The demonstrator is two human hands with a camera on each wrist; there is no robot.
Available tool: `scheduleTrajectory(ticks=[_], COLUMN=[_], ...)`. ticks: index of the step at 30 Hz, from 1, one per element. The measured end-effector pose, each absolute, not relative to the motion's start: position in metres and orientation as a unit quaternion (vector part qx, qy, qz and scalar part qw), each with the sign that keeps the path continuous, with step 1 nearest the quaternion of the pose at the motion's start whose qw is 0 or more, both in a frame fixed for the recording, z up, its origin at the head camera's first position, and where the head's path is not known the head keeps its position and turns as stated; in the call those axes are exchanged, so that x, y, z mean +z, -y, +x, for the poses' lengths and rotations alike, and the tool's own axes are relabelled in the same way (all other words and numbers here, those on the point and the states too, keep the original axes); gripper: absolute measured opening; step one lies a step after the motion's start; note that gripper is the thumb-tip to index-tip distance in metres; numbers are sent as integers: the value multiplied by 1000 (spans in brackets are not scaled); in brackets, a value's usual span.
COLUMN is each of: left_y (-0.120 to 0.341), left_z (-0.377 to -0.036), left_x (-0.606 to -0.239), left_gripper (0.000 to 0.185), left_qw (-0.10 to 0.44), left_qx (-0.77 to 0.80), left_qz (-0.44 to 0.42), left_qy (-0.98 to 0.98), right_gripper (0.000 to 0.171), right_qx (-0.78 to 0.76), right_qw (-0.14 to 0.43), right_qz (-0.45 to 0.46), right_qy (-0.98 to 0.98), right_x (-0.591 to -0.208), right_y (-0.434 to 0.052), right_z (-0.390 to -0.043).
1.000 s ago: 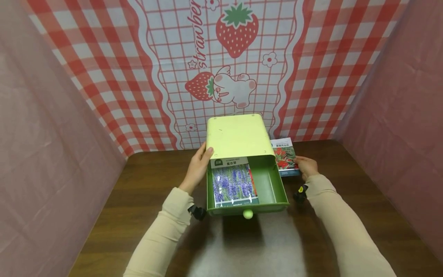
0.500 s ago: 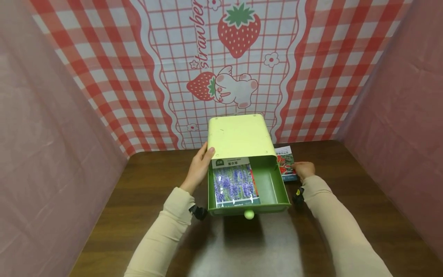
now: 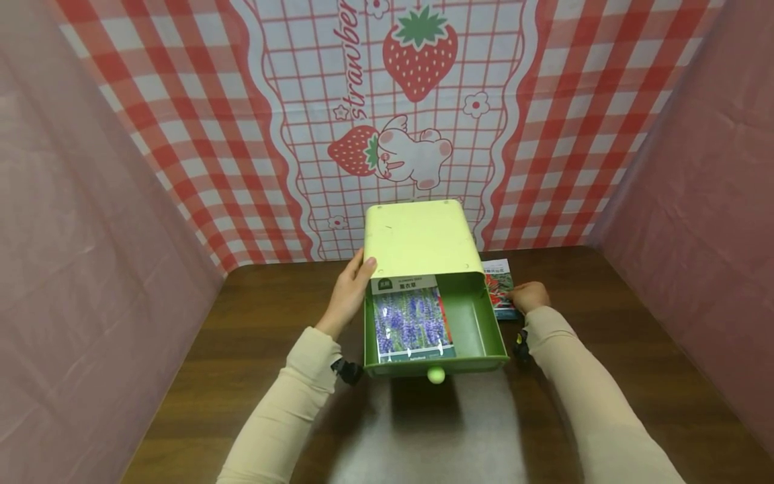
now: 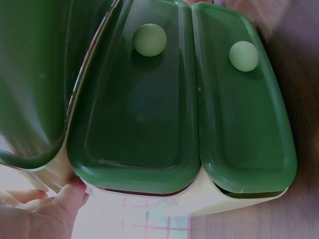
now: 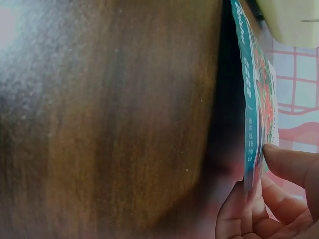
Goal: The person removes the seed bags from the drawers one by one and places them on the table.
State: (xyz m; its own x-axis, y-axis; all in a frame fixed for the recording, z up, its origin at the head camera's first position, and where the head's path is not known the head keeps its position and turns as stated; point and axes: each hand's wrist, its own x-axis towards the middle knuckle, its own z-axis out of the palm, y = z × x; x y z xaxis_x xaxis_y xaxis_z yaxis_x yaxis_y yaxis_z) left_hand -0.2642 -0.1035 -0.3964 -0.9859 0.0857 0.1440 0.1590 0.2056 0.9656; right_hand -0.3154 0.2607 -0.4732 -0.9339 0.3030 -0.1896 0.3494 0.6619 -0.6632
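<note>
Green drawer box [image 3: 417,235], desk [image 3: 254,323] centre; open drawer [image 3: 478,323] holds lavender seed packet [image 3: 411,319], label unreadable. Left hand [image 3: 347,292] fingers flat on box at 9 o'clock. Right hand [image 3: 529,296] fingers pinch red-flower packet [image 3: 498,286] at 3 o'clock. Backdrop [image 3: 357,81] reads "strawber".

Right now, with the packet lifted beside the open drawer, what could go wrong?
1. The right hand only pinches the red-flowered teal seed packet by one corner, so the packet may slip or bend.
2. The purple-flowered lavender packet already fills the left of the open green plastic drawer; the new one could snag on the drawer's rim.
</note>
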Motion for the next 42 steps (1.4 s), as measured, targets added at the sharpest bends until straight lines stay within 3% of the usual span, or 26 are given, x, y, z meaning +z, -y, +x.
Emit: scheduleTrajectory(ticks=[11,27,33,42], left_y=[103,104,104,103], left_z=[-263,-263,-263,-262], left_x=[-396,-396,-397,-396], left_gripper=[68,68,67,68], left_qw=[28,26,29,23], left_qx=[-624,-629,-632,-627], left_qz=[-78,-79,-83,-76], left_qy=[777,773,770,775], right_gripper=[44,44,44,47], right_qx=[-346,-344,-404,-465], right_qw=[50,23,2,-47], right_qz=[153,127,112,25], right_qy=[-925,-930,-908,-884], right_x=[-475,-477,-455,-388], right_y=[-262,-271,-267,-244], right_z=[-316,-324,-320,-299])
